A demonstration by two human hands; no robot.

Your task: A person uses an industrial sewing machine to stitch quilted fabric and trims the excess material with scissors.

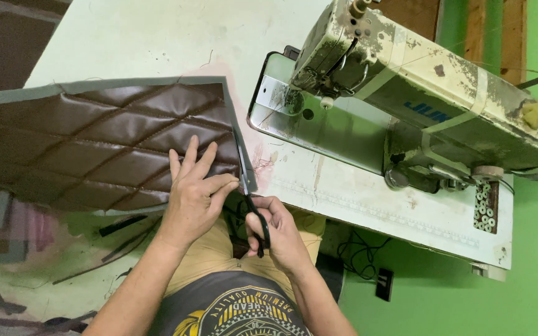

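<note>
Seemingly mid-cut, a trimming step is shown from above. At the left and centre of the frame a brown quilted panel [94, 143], stitched in diamonds and edged with a grey border, is spread across a pale surface [157, 37], its lower edge hanging off toward the person's lap. Dark offcut strips [119, 225] are seen lying on the floor at lower left.

Just below centre, the left hand [195, 196] is laid flat on the panel's lower right corner, fingers spread and pressing down, nothing gripped. For a clean cut this hand is best kept close to the cutting line, so that the material is held taut and does not creep, yet clear of the blades.

Immediately to its right, black-handled scissors [251, 208] are gripped by the right hand [278, 233], fingers closed through the loops. The blades are pointed up the frame along the panel's right-hand grey border, touching it. A straight trim would likely be helped by long, even strokes following the edge of the grey border, with the lower blade kept sliding against the surface and the stitching left uncut.

At the upper right, a worn white sewing machine [418, 99] is set on the same surface, well apart from both hands. A green floor and a tangle of black cable [359, 255] are visible at lower right.
</note>
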